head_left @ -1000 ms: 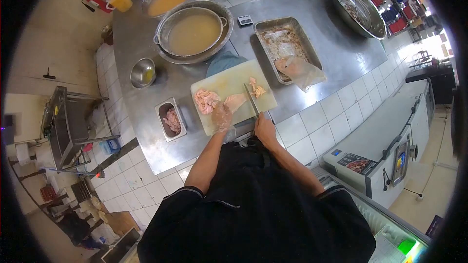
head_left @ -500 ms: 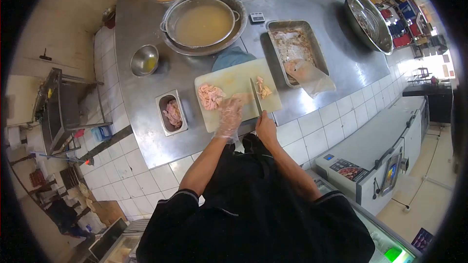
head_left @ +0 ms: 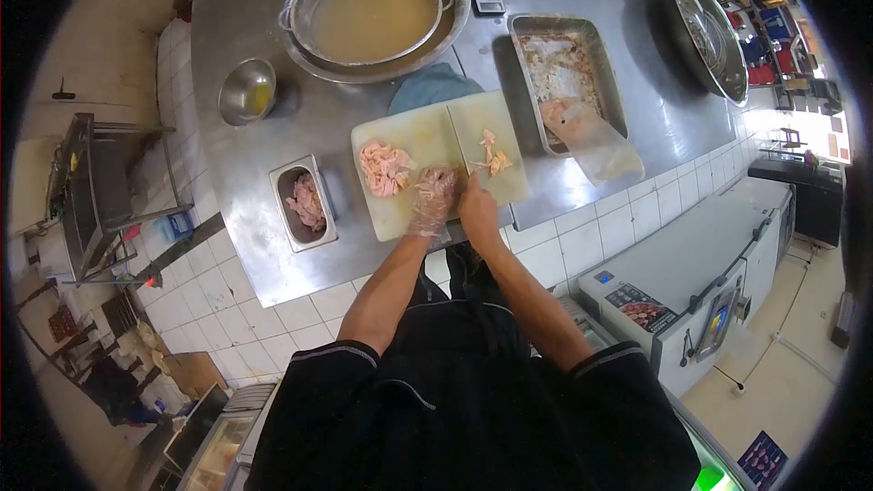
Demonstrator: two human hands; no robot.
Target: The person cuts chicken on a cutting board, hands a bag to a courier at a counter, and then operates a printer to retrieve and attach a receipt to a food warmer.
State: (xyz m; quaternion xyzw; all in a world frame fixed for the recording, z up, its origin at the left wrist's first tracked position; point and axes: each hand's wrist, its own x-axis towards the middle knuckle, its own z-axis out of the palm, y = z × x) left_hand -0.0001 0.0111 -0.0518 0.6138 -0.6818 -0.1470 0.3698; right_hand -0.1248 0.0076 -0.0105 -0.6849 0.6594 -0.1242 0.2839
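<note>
The left hand [head_left: 435,202] clasps a meat piece [head_left: 425,185] (steadying it) while the right hand [head_left: 477,211] clenches the knife [head_left: 457,141], tip toward twelve o'clock.

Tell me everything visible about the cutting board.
The cutting board is a pale, rectangular, seemingly plastic slab lying flat near the front edge of the steel counter, its far edge over a blue cloth. On it: a pink meat pile, smaller pieces, the knife held by the right hand, the gloved left hand.

broth pot [head_left: 368,9], small steel bowl [head_left: 247,91]
</note>
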